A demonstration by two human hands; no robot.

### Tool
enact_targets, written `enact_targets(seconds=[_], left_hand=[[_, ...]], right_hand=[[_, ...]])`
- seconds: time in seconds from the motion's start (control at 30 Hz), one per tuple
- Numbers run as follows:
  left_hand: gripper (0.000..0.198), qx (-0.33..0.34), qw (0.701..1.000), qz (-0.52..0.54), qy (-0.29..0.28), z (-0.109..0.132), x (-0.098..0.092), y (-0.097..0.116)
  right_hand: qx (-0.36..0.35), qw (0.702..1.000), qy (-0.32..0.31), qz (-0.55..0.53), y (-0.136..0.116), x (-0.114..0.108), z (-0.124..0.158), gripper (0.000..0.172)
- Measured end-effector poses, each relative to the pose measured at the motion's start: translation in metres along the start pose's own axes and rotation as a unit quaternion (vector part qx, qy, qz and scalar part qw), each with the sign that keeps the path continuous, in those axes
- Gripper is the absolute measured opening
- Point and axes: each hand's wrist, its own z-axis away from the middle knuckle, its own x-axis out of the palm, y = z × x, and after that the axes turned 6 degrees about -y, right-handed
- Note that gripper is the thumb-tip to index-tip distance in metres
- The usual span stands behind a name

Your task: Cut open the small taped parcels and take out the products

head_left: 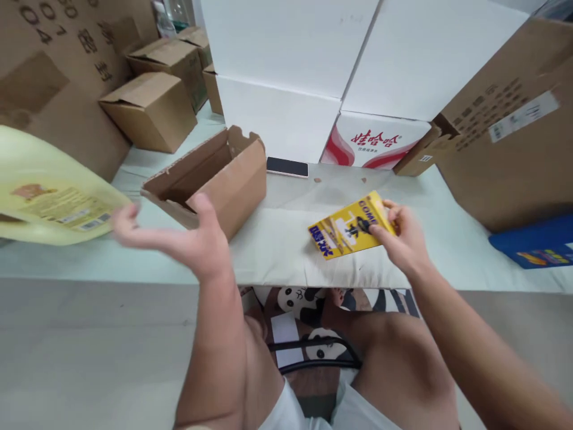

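Note:
My right hand (400, 236) grips the right end of a yellow box (349, 230) with dark printing, tilted over the pale cloth-covered table. Fingers spread and holding nothing, my left hand (188, 239) is raised in front of an open cardboard box (239, 185). Its fingertips overlap the edge of a large pale yellow jug (58, 191) at the far left; whether they touch it I cannot tell.
A phone (287, 167) lies on the table (286, 239) against stacked white boxes (277, 119). Small cartons (152, 113) stand at the back left. A large carton (514, 137) and a blue pack (537, 242) are at the right.

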Motion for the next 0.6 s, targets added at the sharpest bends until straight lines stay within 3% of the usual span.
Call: enact_targets(seconds=[0.03, 0.1, 0.13, 0.17, 0.2, 0.27, 0.33, 0.4, 0.43, 0.6], left_hand=[[0.040, 0.032, 0.999, 0.015, 0.040, 0.002, -0.003, 0.013], [0.026, 0.069, 0.994, 0.087, -0.004, 0.011, -0.002, 0.034], [0.017, 0.068, 0.986, 0.137, -0.072, 0.020, 0.003, 0.039], [0.013, 0.049, 0.966, 0.183, -0.175, 0.030, 0.011, 0.040], [0.013, 0.017, 0.930, 0.219, -0.294, 0.042, 0.020, 0.038], [0.033, -0.075, 0.826, 0.247, -0.501, 0.069, 0.039, 0.028], [0.070, -0.152, 0.716, 0.255, -0.632, 0.095, 0.054, 0.017], [0.101, -0.216, 0.639, 0.273, -0.686, 0.114, 0.062, 0.012], [0.110, -0.240, 0.620, 0.278, -0.694, 0.120, 0.064, 0.012], [0.112, -0.318, 0.607, 0.294, -0.666, 0.130, 0.072, 0.010]], right_hand=[[-0.027, 1.000, 0.003, 0.005, 0.003, 0.009, -0.002, 0.038], [-0.078, 0.996, 0.038, -0.010, 0.007, 0.021, -0.004, 0.036], [-0.096, 0.994, 0.045, -0.018, 0.010, 0.025, -0.004, 0.034], [-0.106, 0.992, 0.056, -0.027, 0.014, 0.029, -0.004, 0.033], [-0.105, 0.992, 0.067, -0.037, 0.018, 0.032, -0.003, 0.035], [-0.073, 0.993, 0.059, -0.076, 0.028, 0.040, -0.003, 0.048], [-0.040, 0.989, 0.010, -0.143, 0.038, 0.049, -0.003, 0.066], [-0.039, 0.977, -0.042, -0.205, 0.046, 0.055, -0.003, 0.077], [-0.043, 0.972, -0.066, -0.223, 0.050, 0.057, -0.004, 0.081], [-0.003, 0.939, -0.216, -0.269, 0.066, 0.056, -0.007, 0.098]])
